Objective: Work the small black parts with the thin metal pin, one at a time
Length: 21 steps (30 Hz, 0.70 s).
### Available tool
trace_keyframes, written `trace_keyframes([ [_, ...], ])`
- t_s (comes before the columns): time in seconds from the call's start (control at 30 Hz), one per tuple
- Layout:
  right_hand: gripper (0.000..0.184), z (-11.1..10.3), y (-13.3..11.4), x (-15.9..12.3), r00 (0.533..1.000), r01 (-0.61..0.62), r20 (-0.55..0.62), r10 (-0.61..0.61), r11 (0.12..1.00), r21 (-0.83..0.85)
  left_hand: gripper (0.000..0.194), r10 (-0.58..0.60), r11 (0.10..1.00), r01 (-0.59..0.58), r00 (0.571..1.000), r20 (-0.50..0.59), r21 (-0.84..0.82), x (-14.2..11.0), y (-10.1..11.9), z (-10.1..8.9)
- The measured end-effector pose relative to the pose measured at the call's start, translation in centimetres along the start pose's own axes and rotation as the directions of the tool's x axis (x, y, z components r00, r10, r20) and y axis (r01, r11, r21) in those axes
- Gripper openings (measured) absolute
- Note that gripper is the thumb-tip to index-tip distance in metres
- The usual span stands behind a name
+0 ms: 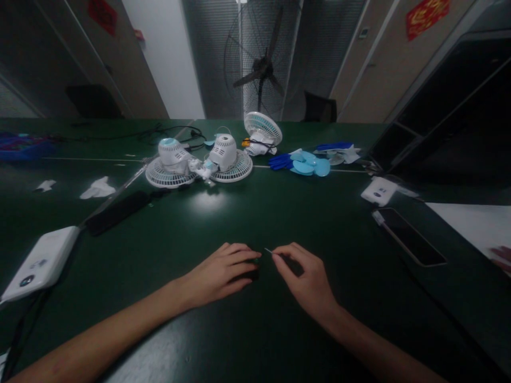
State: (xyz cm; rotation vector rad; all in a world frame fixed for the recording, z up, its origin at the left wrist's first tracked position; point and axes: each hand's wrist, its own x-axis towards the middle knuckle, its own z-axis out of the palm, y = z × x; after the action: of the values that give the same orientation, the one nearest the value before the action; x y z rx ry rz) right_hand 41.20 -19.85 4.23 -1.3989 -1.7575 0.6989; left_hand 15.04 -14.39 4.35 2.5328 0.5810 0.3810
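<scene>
Both hands rest on the dark green table [255, 223] near its front edge. My left hand [225, 271] lies palm down, its fingers curled over a small dark object [252, 261] that I cannot make out. My right hand [305, 276] pinches a thin metal tool [268, 250], whose tip points left toward my left fingertips. The two hands are almost touching.
Two white small fans [171, 165] [227, 159] lie face down further back, a third [261, 133] behind them. Blue fan blades [307, 162] lie to their right. A white power bank [40, 263] sits left, a black phone [411, 242] and white box [379, 190] right. Another person's fingers [501, 255] show at far right.
</scene>
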Motion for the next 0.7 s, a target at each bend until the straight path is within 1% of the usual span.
trace_keyframes([
  [0.07,0.014,-0.1,-0.1,0.0,1.0,0.0,-0.003,0.0,1.0,-0.001,0.039,0.029,0.997,-0.031,0.999,0.04,0.068,0.0,-0.5,-0.3],
  [0.1,0.014,-0.1,-0.2,0.1,1.0,0.001,-0.005,-0.001,1.0,-0.003,0.039,0.019,0.995,-0.023,0.999,0.045,0.1,0.0,-1.0,-0.5],
  [0.17,0.016,-0.2,-0.3,0.1,1.0,0.004,-0.004,-0.004,1.0,-0.003,0.039,-0.05,0.985,0.047,0.999,0.016,0.167,-0.4,-2.7,-1.6],
  [0.23,0.017,-0.2,-0.2,0.0,1.0,-0.001,0.009,0.001,1.0,0.01,0.039,-0.156,0.961,0.164,0.986,-0.052,0.221,-1.2,-5.3,-3.1],
  [0.3,0.018,-0.3,-0.1,-0.1,0.999,-0.015,0.033,0.014,0.999,0.032,0.04,-0.248,0.926,0.277,0.959,-0.14,0.257,-2.5,-8.5,-4.8],
  [0.33,0.018,-0.3,0.0,-0.1,0.999,-0.023,0.042,0.021,0.999,0.039,0.041,-0.286,0.905,0.332,0.938,-0.198,0.267,-3.4,-10.1,-5.7],
  [0.4,0.018,-0.3,0.2,-0.2,0.998,-0.034,0.052,0.032,0.999,0.042,0.045,-0.338,0.869,0.414,0.896,-0.288,0.271,-5.1,-13.1,-7.3],
  [0.47,0.017,-0.3,0.3,-0.2,0.998,-0.035,0.058,0.032,0.999,0.04,0.047,-0.36,0.849,0.46,0.864,-0.352,0.26,-6.6,-15.3,-8.5],
  [0.5,0.017,-0.2,0.3,-0.2,0.998,-0.034,0.061,0.031,0.999,0.038,0.048,-0.367,0.842,0.474,0.853,-0.372,0.257,-7.2,-16.0,-8.9],
  [0.57,0.017,-0.2,0.3,-0.1,0.998,-0.026,0.06,0.024,0.999,0.033,0.049,-0.38,0.832,0.492,0.841,-0.384,0.255,-8.0,-16.6,-9.5],
  [0.63,0.017,-0.2,0.2,-0.1,0.999,-0.017,0.048,0.016,1.0,0.021,0.05,-0.405,0.819,0.517,0.828,-0.388,0.248,-8.4,-16.6,-9.7],
  [0.7,0.017,-0.2,0.1,-0.1,0.999,-0.01,0.04,0.009,1.0,0.018,0.051,-0.435,0.802,0.553,0.8,-0.413,0.226,-8.6,-16.3,-9.8],
])
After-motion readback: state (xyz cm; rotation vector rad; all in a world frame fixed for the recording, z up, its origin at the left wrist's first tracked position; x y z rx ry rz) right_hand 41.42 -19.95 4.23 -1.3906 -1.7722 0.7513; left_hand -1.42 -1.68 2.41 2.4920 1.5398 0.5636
